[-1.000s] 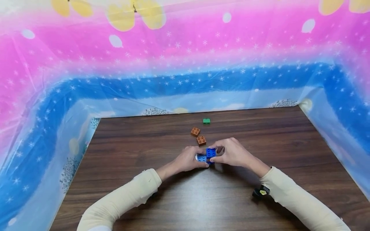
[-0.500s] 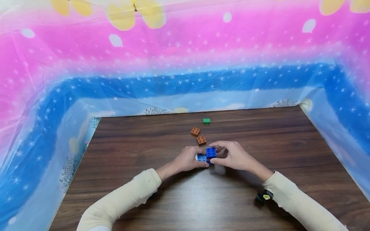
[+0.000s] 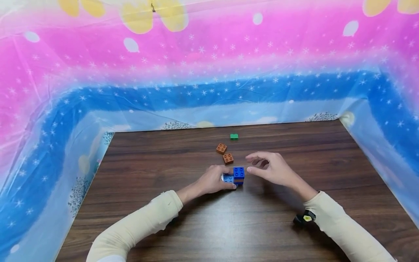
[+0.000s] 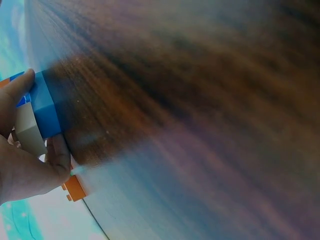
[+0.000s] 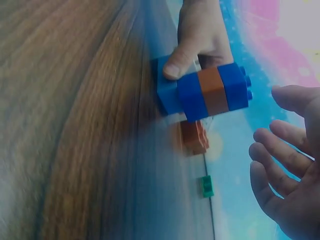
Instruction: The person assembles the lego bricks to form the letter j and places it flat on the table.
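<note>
Tower (image 3: 239, 175) of 3 bricks, blue, orange and blue, stands on a lighter blue brick (image 5: 168, 95) on the counter (image 3: 157, 156). The left hand (image 3: 212, 179) grips that lower brick; the right hand (image 3: 274, 168) hovers free, fingers loosely bent, near the tower. Beyond lie 2 orange bricks (image 3: 228, 158) and 1 green brick (image 3: 234, 137).

A pink and blue cloth (image 3: 281, 87) with white snowflakes (image 3: 201, 49) and yellow shapes (image 3: 137, 18) stands round the far edge and both sides of a brown desk (image 3: 157, 160).
</note>
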{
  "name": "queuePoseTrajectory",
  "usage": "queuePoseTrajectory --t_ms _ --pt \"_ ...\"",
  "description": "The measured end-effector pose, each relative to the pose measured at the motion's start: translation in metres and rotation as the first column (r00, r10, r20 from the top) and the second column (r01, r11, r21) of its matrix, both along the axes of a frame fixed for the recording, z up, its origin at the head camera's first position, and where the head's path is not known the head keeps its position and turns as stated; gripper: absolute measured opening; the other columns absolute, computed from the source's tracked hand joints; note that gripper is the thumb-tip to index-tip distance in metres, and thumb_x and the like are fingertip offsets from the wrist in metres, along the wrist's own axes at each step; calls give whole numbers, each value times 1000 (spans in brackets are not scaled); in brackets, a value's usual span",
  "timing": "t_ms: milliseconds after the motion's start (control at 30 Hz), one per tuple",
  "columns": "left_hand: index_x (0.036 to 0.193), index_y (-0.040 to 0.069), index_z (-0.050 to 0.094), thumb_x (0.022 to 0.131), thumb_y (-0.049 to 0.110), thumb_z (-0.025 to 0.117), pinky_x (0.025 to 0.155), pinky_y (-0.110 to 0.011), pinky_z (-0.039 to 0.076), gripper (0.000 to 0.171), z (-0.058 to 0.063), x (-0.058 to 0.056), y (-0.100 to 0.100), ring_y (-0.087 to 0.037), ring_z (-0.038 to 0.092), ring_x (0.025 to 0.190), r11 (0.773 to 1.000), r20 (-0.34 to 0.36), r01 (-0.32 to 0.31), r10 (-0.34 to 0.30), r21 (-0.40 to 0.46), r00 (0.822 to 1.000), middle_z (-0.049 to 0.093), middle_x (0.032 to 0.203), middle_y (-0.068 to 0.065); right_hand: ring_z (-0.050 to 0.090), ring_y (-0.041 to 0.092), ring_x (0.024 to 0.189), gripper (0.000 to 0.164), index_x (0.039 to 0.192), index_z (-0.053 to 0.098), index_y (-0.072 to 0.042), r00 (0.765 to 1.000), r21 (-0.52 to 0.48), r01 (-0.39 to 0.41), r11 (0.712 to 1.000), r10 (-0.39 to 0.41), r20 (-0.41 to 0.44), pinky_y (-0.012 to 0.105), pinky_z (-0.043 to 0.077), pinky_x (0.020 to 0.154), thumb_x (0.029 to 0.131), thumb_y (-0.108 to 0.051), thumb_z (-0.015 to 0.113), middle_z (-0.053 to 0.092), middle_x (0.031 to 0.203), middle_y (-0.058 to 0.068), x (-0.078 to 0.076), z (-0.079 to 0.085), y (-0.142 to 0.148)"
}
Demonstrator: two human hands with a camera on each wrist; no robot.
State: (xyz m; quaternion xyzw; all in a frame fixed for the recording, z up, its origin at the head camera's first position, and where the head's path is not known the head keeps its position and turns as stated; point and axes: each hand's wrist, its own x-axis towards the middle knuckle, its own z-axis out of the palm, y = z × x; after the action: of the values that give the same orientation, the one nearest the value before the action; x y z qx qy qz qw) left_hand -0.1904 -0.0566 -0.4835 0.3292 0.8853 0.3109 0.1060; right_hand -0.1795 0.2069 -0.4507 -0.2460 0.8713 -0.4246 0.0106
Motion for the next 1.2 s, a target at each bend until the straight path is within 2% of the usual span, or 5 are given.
queuePoseTrajectory --t_ms 300,533,767,1200 --pt "119 9 75 87 33 82 75 -24 52 41 1 1 -1 -12 68 92 1000 2 -6 6 -7 1000 76 112 -5 67 13 95 40 124 72 -10 999 21 32 999 -31 -6 37 56 81 94 -35 76 74 115 3 -17 -8 6" --pt "121 9 74 88 35 82 78 -24 51 43 0 0 -1 -11 68 94 1000 2 -9 9 -19 1000 75 113 -4 68 14 96 39 124 72 -11 999 65 40 997 -38 -31 38 56 81 94 -35 76 74 112 0 -31 -13 6" --pt "122 10 74 89 34 81 80 -26 52 42 -1 0 0 -11 68 95 1000 2 -2 2 -22 1000 75 113 -4 70 20 98 38 125 72 -12 999 99 32 995 -28 -37 43 57 82 93 -32 77 75 114 8 -43 -21 2" --pt "124 10 74 89 33 81 82 -29 50 43 3 1 -1 -13 68 97 1000 3 1 0 -28 1000 75 114 -3 71 21 100 46 131 70 -14 1000 72 12 997 -12 -8 44 58 82 92 -36 78 73 120 2 -60 -32 -20"
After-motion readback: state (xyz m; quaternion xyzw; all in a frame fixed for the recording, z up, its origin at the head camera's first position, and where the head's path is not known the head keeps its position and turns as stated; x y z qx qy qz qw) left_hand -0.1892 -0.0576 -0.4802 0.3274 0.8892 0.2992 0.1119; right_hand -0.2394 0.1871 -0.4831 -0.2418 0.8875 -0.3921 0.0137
